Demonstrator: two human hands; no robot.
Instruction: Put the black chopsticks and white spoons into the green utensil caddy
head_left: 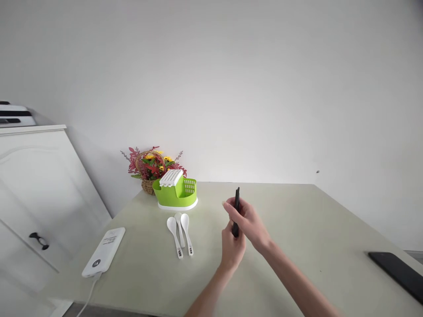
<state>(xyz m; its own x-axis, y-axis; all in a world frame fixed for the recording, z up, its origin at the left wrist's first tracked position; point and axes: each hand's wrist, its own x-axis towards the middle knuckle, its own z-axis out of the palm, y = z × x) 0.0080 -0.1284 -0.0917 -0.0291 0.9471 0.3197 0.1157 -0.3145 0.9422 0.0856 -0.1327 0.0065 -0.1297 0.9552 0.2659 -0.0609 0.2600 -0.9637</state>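
Both my hands are closed around a small upright bundle of black chopsticks (237,200) above the table. My left hand (232,250) grips the lower part, and my right hand (248,220) wraps the upper part with its thumb across the front. The chopsticks' top ends stick out above my right fingers; most of their length is hidden by my hands. To the left, three white spoons (179,233) lie close together with their bowls pointing away from me. Behind the spoons stands a green cutlery holder (170,197) with a white slotted top and a white base.
A wicker basket of artificial flowers (152,165) stands behind the holder, near the wall. On the table's left lies a white power bank (104,252) with a cable attached. A black phone (398,273) lies at the right edge. A white cabinet (42,185) stands left of the table.
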